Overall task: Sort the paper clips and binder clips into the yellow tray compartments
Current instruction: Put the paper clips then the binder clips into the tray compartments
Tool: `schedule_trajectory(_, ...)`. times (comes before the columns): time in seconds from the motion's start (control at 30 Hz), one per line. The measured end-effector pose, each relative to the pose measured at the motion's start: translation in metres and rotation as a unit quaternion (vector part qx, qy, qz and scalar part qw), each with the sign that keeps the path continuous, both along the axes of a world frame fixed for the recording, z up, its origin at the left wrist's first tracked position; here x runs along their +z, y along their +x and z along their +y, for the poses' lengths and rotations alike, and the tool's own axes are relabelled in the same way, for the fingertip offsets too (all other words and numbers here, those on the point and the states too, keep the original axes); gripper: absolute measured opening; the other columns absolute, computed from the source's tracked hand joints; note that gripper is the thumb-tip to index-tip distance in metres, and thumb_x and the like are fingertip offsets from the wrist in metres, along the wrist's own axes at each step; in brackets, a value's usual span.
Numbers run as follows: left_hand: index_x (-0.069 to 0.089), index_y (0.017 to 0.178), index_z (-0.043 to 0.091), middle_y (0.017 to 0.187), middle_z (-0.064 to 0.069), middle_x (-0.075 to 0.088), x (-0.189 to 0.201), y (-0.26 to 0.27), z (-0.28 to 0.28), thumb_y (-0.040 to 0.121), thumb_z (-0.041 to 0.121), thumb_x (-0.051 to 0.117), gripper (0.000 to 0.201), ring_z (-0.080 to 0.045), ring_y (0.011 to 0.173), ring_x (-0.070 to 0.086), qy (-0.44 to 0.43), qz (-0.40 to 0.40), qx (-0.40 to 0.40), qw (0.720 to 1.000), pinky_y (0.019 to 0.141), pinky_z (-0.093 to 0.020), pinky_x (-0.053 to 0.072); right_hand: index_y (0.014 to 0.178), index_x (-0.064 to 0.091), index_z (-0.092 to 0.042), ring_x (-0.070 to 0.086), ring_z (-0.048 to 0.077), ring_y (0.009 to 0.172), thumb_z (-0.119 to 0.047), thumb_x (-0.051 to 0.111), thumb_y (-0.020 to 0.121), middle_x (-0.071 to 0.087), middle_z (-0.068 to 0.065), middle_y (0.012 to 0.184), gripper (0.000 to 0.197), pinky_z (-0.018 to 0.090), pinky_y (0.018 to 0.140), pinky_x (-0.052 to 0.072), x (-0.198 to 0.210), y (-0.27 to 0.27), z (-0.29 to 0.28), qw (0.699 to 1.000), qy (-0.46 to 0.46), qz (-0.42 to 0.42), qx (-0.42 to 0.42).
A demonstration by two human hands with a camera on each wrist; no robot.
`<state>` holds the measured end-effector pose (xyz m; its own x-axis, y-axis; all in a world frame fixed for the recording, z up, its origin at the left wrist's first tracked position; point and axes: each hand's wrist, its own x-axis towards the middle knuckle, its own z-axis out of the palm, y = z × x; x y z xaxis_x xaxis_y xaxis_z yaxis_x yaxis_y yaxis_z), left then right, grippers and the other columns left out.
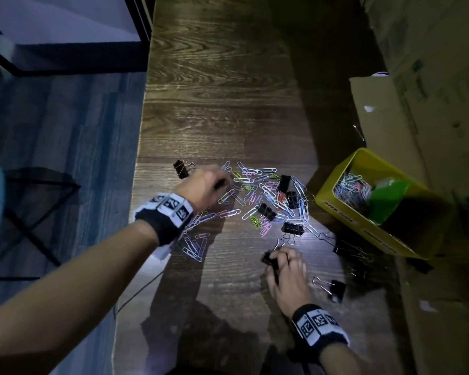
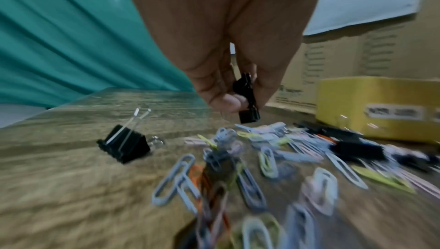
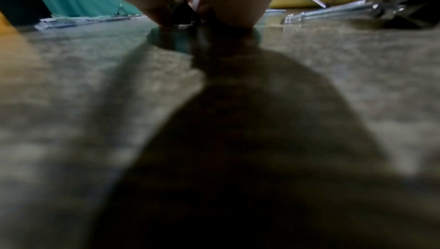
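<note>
A pile of coloured paper clips (image 1: 266,196) with black binder clips (image 1: 293,228) mixed in lies on the wooden table (image 1: 220,90). My left hand (image 1: 222,182) hovers over the pile's left side and pinches a small black binder clip (image 2: 247,100) between thumb and fingers. Nearer the front, my right hand (image 1: 276,259) rests low on the table, fingers curled round another black binder clip (image 1: 268,258); the right wrist view shows only a dark shape (image 3: 183,14) between the fingers. The yellow tray (image 1: 336,209) stands at the right, with paper clips (image 1: 352,188) in one compartment.
A lone binder clip (image 1: 182,169) lies left of the pile, others (image 1: 336,289) right of my right hand. Cardboard boxes (image 1: 423,125) crowd the table's right side behind the tray. The table's left edge (image 1: 138,185) drops to a blue floor. A green piece (image 1: 387,201) sits inside the tray.
</note>
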<state>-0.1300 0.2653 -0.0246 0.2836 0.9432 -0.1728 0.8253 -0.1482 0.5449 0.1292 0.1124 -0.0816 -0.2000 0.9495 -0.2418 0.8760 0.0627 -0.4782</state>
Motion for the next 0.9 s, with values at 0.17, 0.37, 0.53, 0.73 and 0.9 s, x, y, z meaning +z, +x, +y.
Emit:
schedule_trajectory(0.17,0.064,0.107,0.011,0.108,-0.013,0.057,0.009,-0.004,0.061,0.084,0.010,0.063,0.024,-0.028,0.101,0.054,0.011,0.021,0.096,0.995,0.087,-0.029,0.039,0.106,0.040,-0.030,0.037,0.015,0.106,-0.035,0.036,0.082,0.039,-0.003,0.113,0.025,0.034,0.092,0.030,-0.004,0.001,0.000,1.000,-0.004,0.010,-0.006)
schedule_trajectory(0.37,0.058,0.110,0.009,0.119,-0.016,0.045,0.001,0.006,0.067,0.085,0.012,0.054,0.025,-0.034,0.104,0.050,0.071,0.143,0.046,0.986,0.084,-0.048,0.050,0.104,0.040,-0.030,0.037,0.013,0.102,-0.035,0.036,0.080,0.043,-0.002,0.111,0.025,0.030,0.086,0.027,-0.002,0.002,0.002,0.999,-0.004,0.034,-0.005)
schedule_trajectory(0.53,0.028,0.143,0.017,0.151,-0.010,0.024,-0.016,0.028,0.027,0.097,0.036,0.036,0.051,-0.027,0.136,0.026,0.015,0.194,-0.090,0.977,0.109,-0.049,0.027,0.104,0.043,-0.029,0.040,0.016,0.101,-0.036,0.037,0.079,0.043,-0.003,0.110,0.026,0.038,0.090,0.034,-0.004,0.002,0.000,0.999,-0.012,0.038,-0.015)
schedule_trajectory(0.73,-0.002,0.148,0.024,0.157,0.004,-0.009,-0.046,0.005,-0.030,0.097,0.048,0.014,0.059,-0.016,0.143,-0.013,-0.073,0.212,-0.108,0.968,0.117,-0.044,-0.005,0.102,0.042,-0.029,0.041,0.016,0.098,-0.034,0.039,0.077,0.048,-0.001,0.105,0.025,0.039,0.083,0.041,0.003,0.000,0.004,0.999,0.004,0.033,-0.012)
schedule_trajectory(0.9,0.008,0.148,0.023,0.156,0.005,-0.001,-0.048,-0.016,-0.094,0.088,0.056,0.002,0.069,-0.014,0.142,-0.009,-0.046,0.178,-0.155,0.971,0.117,-0.048,0.004,0.100,0.045,-0.030,0.042,0.016,0.099,-0.036,0.041,0.076,0.040,-0.008,0.101,0.025,0.041,0.086,0.040,0.005,0.001,0.006,0.998,-0.036,0.042,-0.013)
